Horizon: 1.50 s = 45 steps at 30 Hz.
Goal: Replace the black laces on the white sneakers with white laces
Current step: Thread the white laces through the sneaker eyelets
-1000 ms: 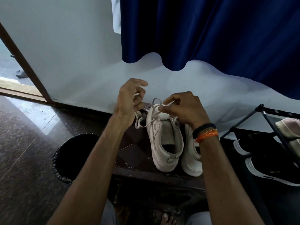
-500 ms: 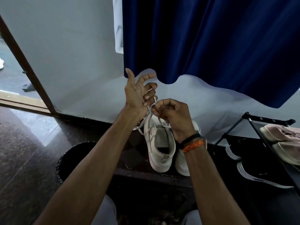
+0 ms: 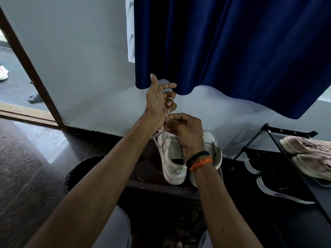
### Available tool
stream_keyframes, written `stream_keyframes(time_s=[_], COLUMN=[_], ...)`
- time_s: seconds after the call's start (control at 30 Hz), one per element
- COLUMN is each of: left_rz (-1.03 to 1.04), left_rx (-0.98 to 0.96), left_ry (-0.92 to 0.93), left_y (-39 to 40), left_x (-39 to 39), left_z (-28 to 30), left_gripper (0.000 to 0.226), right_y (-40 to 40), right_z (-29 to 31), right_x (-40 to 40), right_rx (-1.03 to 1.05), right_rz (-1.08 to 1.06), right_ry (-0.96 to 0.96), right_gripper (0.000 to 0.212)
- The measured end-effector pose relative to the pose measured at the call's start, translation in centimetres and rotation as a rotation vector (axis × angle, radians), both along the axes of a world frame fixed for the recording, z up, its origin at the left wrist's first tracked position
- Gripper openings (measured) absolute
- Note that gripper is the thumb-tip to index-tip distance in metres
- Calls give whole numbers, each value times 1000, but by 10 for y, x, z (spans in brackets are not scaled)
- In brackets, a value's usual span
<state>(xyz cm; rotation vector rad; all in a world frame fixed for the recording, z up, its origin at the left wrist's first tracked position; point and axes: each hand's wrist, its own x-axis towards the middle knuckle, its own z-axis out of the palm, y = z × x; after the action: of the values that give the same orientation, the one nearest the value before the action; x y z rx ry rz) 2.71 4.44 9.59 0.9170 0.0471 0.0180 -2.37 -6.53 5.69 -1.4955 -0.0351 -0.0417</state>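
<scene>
Two white sneakers stand side by side on a dark low table (image 3: pixel 148 169), heels toward me: the left sneaker (image 3: pixel 172 158) and the right sneaker (image 3: pixel 210 145), partly hidden by my right wrist. A white lace (image 3: pixel 158 138) runs up from the left sneaker. My left hand (image 3: pixel 158 102) is raised above the shoe, thumb and forefinger spread, lower fingers curled round the lace. My right hand (image 3: pixel 184 129) pinches the lace ends just below it. No black lace shows.
A black mesh bin (image 3: pixel 78 169) sits left of the table. A black shoe rack (image 3: pixel 279 140) on the right holds pink sneakers (image 3: pixel 308 153) and black ones (image 3: pixel 279 190). A blue curtain (image 3: pixel 232 51) hangs behind. An open doorway is at far left.
Both hands rose above the left sneaker and came together, drawing the white lace upward. My left hand's thumb and forefinger spread open. The view tilted up a little.
</scene>
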Motion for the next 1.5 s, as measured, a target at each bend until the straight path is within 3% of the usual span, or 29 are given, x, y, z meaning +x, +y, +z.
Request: stream_keyframes(time_s=[0.1, 0.33, 0.53, 0.97, 1.23, 1.37, 1.5], left_rz=[19, 5, -114, -88, -88, -17, 163], left_rx=[51, 412, 576, 848, 891, 891, 1006], left_ry=[17, 130, -49, -245, -310, -324, -168], left_y=[2, 18, 20, 6, -4, -8, -12], left_x=[-2, -18, -35, -27, -17, -19, -34], left_z=[2, -15, -30, 3, 29, 27, -3], left_gripper=[71, 35, 20, 11, 4, 16, 31], right_y=[0, -9, -14, -27, -39, -44, -46], right_z=[2, 5, 8, 24, 48, 67, 94], right_x=[-2, -2, -2, -13, -4, 9, 21], right_rx=[29, 141, 109, -156, -368, -400, -307], right_rz=[-25, -192, -256, -272, -296, -334, -324], right_ry=[18, 104, 98, -108, -254, -275, -269], right_gripper=[12, 14, 9, 6, 20, 13, 12])
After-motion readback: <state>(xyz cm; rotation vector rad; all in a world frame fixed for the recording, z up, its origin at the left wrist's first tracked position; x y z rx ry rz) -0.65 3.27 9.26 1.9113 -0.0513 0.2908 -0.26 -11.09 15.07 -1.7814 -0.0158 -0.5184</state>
